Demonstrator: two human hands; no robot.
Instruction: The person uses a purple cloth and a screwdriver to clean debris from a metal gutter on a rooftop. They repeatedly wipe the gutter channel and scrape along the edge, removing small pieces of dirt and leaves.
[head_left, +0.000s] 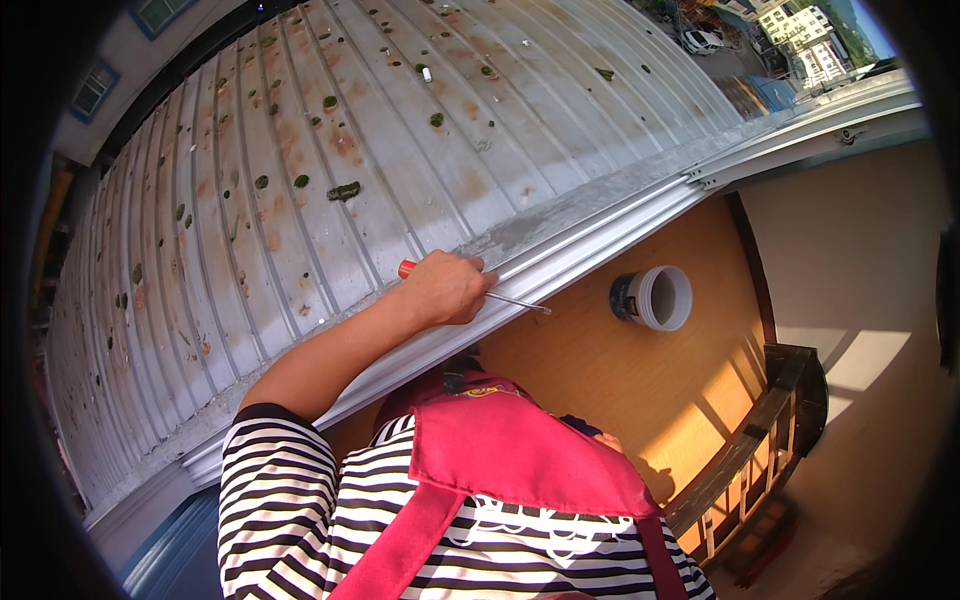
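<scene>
My left hand (450, 289) is closed around a screwdriver with a red handle (406, 269). Its metal shaft (517, 301) points down to the right, with the tip past the inner edge of the window frame. Under the hand runs a white metal sliding-window track (577, 264) with long parallel grooves. Whether the hand rests on the track, I cannot tell. Of my right hand (610, 441), only a small patch of skin seems to show beyond my red apron (525, 457), beside some dark cloth (580, 427). Its fingers are hidden.
Beyond the track lies a ribbed metal roof (390, 135) with rust stains and moss clumps. Inside, a white plastic bucket (675, 300) stands on the orange-brown floor (555, 352). A dark wooden railed piece of furniture (750, 450) is at the lower right, near the pale wall (840, 247).
</scene>
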